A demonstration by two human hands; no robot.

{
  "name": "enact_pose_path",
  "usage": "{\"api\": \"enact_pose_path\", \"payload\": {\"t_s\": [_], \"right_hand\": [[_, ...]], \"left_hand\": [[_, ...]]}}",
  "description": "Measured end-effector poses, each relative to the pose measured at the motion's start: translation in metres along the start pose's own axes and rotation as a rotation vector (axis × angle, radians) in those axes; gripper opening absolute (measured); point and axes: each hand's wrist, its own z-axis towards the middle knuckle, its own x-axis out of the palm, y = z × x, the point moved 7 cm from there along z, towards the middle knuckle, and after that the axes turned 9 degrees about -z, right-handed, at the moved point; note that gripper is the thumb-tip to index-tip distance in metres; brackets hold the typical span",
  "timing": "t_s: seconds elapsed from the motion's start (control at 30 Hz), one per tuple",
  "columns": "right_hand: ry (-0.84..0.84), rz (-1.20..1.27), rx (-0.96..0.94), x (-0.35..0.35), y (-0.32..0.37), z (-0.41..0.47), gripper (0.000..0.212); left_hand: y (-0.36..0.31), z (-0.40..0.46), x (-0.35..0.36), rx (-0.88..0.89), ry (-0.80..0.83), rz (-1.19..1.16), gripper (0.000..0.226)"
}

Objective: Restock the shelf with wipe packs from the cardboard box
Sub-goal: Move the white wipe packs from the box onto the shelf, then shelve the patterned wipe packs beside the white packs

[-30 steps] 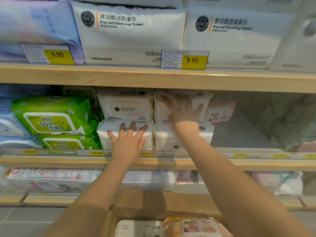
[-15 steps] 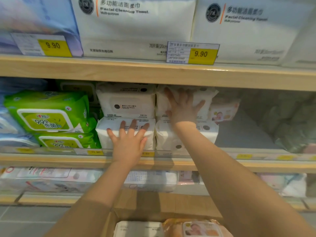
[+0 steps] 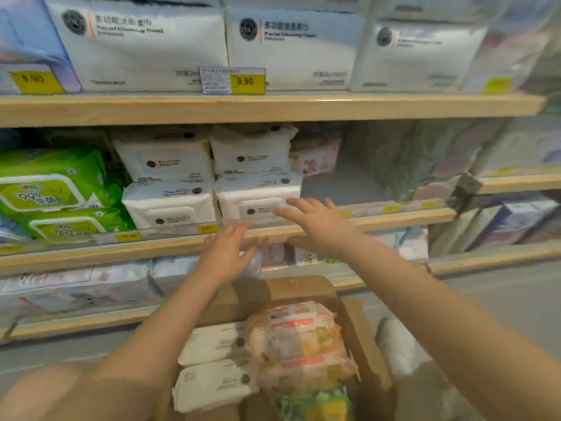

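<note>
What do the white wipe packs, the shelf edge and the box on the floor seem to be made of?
White wipe packs: soft matte plastic film, judging by the wrinkled, pillowy corners.
Shelf edge: pale wood or wood-look laminate with faint grain.
Cardboard box: plain brown cardboard with dull folded flaps.

Shelf (image 3: 358,189) gap right — white packs (image 3: 258,199) left

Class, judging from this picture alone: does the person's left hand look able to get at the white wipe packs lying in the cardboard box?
Probably yes. The left hand is empty and open above the cardboard box, whose top is open, and the white wipe packs lie uncovered on its left side.
</note>
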Motion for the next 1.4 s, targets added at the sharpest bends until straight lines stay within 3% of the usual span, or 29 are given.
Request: {"api": "enact_pose_path", "payload": {"t_s": [0.13,0.27,0.37,0.57,0.7,0.8,0.93,1.07,1.17,1.27,1.4], "right_hand": [[0.088,0.108,0.078,0.065,0.006,-0.079,0.064],[0.217,0.246,0.150,0.137,0.016,-0.130,0.066],[0.259,0.406,0.258,0.172,0.015,-0.144,0.065],[0.277,0.534,0.425,0.212,0.005,-0.132,0.061],[0.312,0.719,0.527,0.233,0.009,-0.119,0.056],[0.257,0.798,0.544,0.236,0.010,-0.110,0.054],[0.217,0.812,0.514,0.236,0.013,-0.112,0.053],[0.102,0.852,0.502,0.222,0.023,-0.124,0.051],[0.021,0.902,0.496,0.206,0.027,-0.134,0.049],[-0.048,0.874,0.459,0.180,0.030,-0.139,0.047],[-0.095,0.872,0.441,0.147,0.027,-0.145,0.039]], "left_hand": [[-0.003,-0.066,0.063,0.019,0.174,-0.158,0.055],[0.009,-0.116,0.109,-0.036,0.348,-0.149,0.065],[0.025,-0.129,0.123,-0.129,0.366,-0.252,0.058],[0.065,-0.124,0.136,-0.337,0.307,-0.235,0.059],[0.077,-0.116,0.163,-0.502,0.412,-0.307,0.055],[0.074,-0.115,0.188,-0.802,0.418,-0.670,0.057],[0.073,-0.112,0.201,-0.930,0.383,-0.880,0.056],[0.071,-0.117,0.185,-0.954,0.253,-1.045,0.049],[0.065,-0.120,0.165,-0.953,0.135,-1.163,0.077],[0.055,-0.125,0.149,-1.002,0.147,-1.283,0.112],[0.037,-0.124,0.121,-0.863,0.140,-1.279,0.112]]}}
